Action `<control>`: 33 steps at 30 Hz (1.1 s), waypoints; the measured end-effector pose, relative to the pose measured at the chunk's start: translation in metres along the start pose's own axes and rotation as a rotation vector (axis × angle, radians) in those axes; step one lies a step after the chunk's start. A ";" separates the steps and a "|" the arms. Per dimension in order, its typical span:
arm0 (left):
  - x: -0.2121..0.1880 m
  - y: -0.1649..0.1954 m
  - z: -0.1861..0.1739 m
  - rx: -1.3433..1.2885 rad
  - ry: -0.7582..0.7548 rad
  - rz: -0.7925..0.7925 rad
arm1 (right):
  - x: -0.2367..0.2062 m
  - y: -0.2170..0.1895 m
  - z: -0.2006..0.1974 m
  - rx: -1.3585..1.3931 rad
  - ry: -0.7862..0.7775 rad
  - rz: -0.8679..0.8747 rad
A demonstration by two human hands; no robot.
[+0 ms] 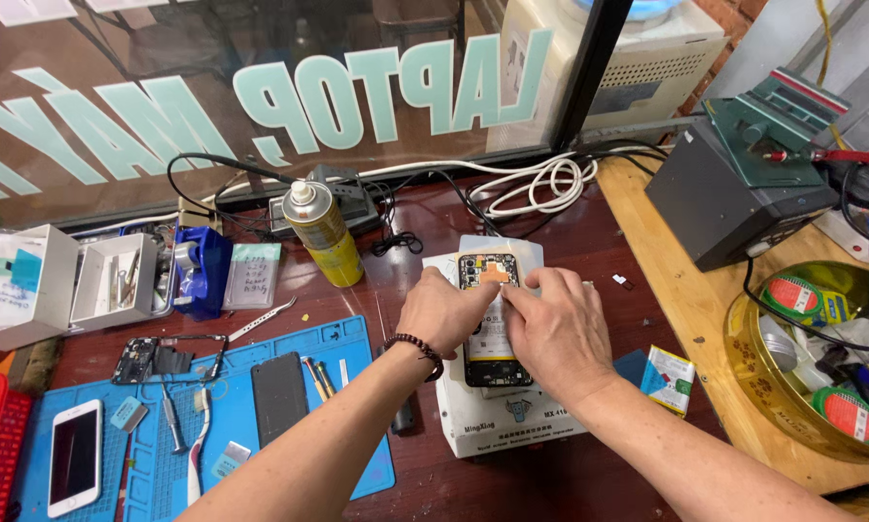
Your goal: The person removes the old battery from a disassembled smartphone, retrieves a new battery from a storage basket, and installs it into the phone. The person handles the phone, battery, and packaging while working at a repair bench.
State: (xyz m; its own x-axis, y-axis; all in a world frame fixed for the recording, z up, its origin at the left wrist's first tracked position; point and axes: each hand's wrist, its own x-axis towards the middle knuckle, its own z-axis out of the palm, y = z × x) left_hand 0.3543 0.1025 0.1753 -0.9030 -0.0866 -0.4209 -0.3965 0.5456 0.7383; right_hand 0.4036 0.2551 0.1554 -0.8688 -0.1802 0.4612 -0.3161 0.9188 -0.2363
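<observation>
Here, dark wooden bench [512,483], window behind, both hands [497,324] pressed flat on opened phone [491,319]

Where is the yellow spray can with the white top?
In the head view, the yellow metal spray can stands left of the middle on the dark wooden table, behind the blue work mat, between a blue plastic tape holder and the left hand.

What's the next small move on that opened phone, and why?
Probably press the left hand down to steady the phone while the right hand works its fingers along the edge: both hands already rest on it, atop the white machine.
</observation>
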 end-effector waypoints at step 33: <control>0.031 -0.019 -0.003 -0.100 -0.221 0.028 | -0.007 0.008 -0.006 0.141 -0.086 0.150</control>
State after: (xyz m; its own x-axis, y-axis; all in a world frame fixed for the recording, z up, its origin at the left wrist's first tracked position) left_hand 0.3338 0.0866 0.1499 -0.8598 0.1180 -0.4969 -0.3963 0.4593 0.7949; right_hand 0.4096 0.2653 0.1555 -0.9376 -0.0805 0.3384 -0.2261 0.8803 -0.4171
